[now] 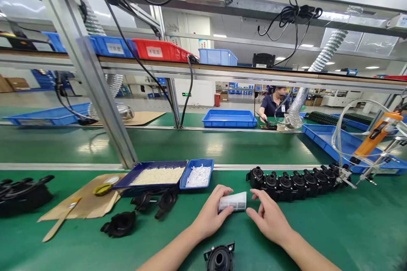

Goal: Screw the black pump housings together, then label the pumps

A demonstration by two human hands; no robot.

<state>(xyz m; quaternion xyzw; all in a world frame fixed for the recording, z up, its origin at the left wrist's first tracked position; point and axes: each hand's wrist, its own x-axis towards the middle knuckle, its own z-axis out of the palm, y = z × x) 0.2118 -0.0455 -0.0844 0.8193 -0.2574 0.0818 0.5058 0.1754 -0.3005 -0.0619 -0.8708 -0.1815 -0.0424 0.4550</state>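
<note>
My left hand [213,211] is closed around a white, tube-shaped object [234,201] with faint grey print, held just above the green table. Its left end is hidden by my fingers. To its right, my right hand [270,216] has its fingers apart and holds nothing, close to the object's wide end. Below and between my hands lies a black round housing [220,258] with a central opening, partly cut off by the frame. Past my right hand, several black pump-like housings [299,184] stand in a row.
Loose black ring parts [122,223] lie left, near a brush [62,218] on cardboard [85,201]. Two blue trays hold cream pieces [159,175] and white strips [199,176]. An orange electric screwdriver [377,135] hangs right. Across the bench sits another person [275,103].
</note>
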